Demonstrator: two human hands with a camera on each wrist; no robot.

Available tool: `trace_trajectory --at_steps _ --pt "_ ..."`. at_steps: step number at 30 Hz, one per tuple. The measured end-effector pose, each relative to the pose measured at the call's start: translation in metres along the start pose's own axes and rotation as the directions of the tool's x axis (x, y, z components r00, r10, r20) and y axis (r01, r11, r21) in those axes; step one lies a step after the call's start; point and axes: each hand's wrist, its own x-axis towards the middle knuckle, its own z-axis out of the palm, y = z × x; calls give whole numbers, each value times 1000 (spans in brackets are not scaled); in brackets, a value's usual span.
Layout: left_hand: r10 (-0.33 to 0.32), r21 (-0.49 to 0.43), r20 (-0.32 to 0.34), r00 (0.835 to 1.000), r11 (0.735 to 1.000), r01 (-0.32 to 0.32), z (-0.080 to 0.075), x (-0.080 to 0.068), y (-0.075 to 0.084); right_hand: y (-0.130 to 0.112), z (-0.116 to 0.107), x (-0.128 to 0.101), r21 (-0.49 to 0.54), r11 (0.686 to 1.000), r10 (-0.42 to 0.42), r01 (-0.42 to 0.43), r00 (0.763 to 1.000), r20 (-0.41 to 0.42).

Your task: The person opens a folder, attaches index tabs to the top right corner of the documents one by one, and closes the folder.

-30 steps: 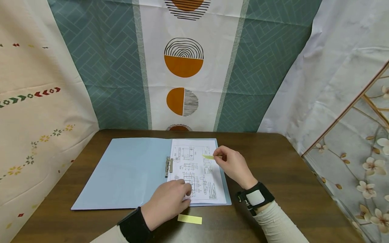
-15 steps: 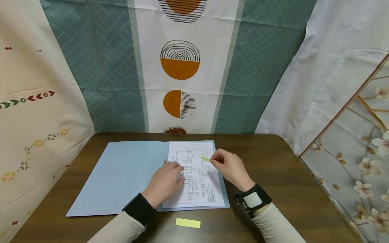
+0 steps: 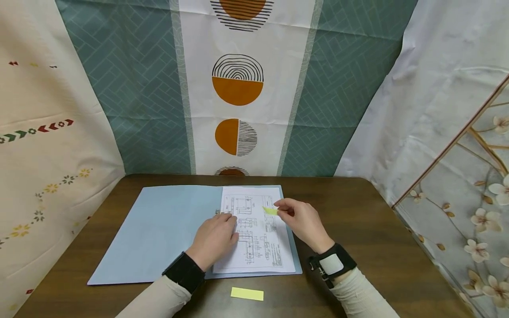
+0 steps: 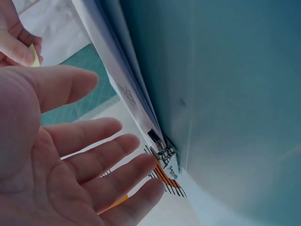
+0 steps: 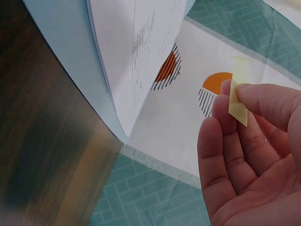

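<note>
While a brown table (image 3: pixel 342 216) holds an open blue folder (image 3: pixel 159 234) with drawings (image 3: pixel 268 256) on its right side, left hand (image 3: pixel 213 240) is loosely open over them, gripping nothing. Right hand (image 3: pixel 304 223) is pinching a yellow strip (image 3: pixel 270 210) over the page; second strip (image 3: pixel 247 293) sits just in front.

Brown table (image 3: pixel 358 221) under an open blue folder (image 3: pixel 159 238) and a yellow paper strip (image 3: pixel 247 294).

At lower centre, the folder (image 3: pixel 159 234) lay on the table (image 3: pixel 358 216), papers (image 3: pixel 258 254) on its right half, a paper strip (image 3: pixel 247 293) before it, a curtain (image 3: pixel 238 111) behind the table.
</note>
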Motion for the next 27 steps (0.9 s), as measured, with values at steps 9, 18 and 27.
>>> trace_trajectory --at_steps 9,18,27 --pt "-7 -3 27 1000 1000 7 -1 -3 1 6 -1 3 -92 996 -22 21 1000 -10" --pt "-1 16 59 998 1000 0 -2 -4 1 20 -6 25 -301 942 -151 148 988 13" --pt "12 64 84 996 998 -17 0 -4 0 37 -3 50 -362 896 -253 256 966 57"
